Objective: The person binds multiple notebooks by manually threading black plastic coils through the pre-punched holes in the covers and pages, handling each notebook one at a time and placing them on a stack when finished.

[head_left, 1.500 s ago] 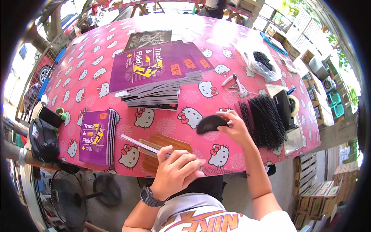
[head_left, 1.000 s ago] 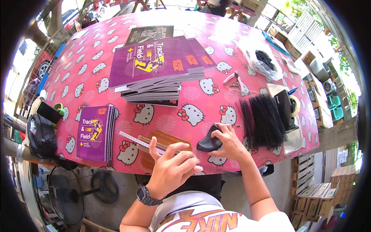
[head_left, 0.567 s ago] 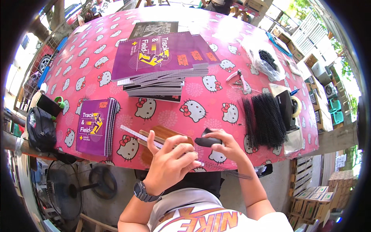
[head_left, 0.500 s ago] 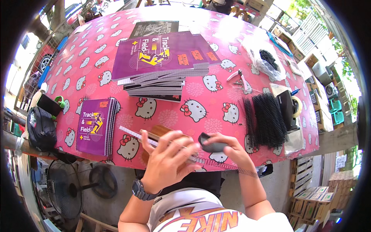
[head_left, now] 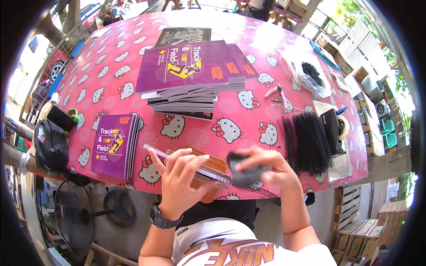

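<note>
My left hand (head_left: 184,177) is closed around a thin notebook (head_left: 214,173), held edge-on with its punched page edge facing up. The notebook leans against a brown wooden block (head_left: 208,160) at the table's near edge. A dark plastic coil (head_left: 265,192) trails from near the notebook's right end toward my right wrist. My right hand (head_left: 276,167) grips a dark grey handheld object (head_left: 246,176), smeared by motion, close to that end; its exact kind cannot be made out.
Purple-covered notebooks (head_left: 186,66) form a tall stack behind my hands, with a smaller stack (head_left: 114,146) at left. Black binding coils (head_left: 308,142), a tape roll (head_left: 341,126) and pink-handled cutters (head_left: 282,98) lie at right. A bagged coil bundle (head_left: 310,73) sits farther back.
My right hand has turned and shifted the grey object, which now looks broader. The fingers of my left hand have drawn back from the notebook's right end. Less of the coil shows along my right wrist.
</note>
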{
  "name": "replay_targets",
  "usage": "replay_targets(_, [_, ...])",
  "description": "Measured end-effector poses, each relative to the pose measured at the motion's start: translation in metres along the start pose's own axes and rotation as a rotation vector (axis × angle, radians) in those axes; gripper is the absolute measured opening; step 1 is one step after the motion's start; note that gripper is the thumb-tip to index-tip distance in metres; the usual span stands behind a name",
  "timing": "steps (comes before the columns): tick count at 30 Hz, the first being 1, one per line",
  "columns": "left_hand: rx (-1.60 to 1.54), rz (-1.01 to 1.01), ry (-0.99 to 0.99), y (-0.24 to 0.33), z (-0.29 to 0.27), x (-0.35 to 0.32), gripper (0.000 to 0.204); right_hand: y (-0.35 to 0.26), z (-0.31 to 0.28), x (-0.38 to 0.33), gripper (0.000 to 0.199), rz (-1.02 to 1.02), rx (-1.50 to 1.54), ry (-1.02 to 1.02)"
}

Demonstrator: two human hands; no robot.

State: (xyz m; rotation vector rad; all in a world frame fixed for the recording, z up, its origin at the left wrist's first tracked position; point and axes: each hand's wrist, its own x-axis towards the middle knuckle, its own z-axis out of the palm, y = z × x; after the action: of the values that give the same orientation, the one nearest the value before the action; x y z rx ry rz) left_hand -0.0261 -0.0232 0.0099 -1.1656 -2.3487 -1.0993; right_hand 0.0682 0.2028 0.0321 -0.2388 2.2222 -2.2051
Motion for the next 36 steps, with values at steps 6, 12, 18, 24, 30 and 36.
replay_targets(6, [-0.047,-0.001,0.018,-0.010,-0.001,0.000,0.058,0.000,0.000,0.021,0.041,0.067,-0.488,0.020])
replay_targets(12, [-0.070,-0.024,-0.047,-0.010,-0.004,-0.004,0.068,0.007,0.005,0.027,0.043,0.206,-0.613,0.044])
replay_targets(18, [-0.025,0.025,0.107,-0.018,-0.004,-0.002,0.093,0.017,0.005,0.045,0.055,0.255,-0.668,-0.069])
replay_targets(24, [-0.771,-0.399,0.251,-0.062,0.004,-0.011,0.096,0.008,0.020,0.043,0.044,-0.089,-0.013,-0.163])
replay_targets(30, [-0.986,-0.537,0.322,-0.063,0.004,-0.011,0.072,0.006,0.021,0.052,0.046,-0.096,-0.054,-0.218])
replay_targets(36, [-1.066,-0.527,0.319,-0.068,0.005,-0.010,0.063,0.010,0.022,0.056,0.039,-0.155,0.106,-0.195])
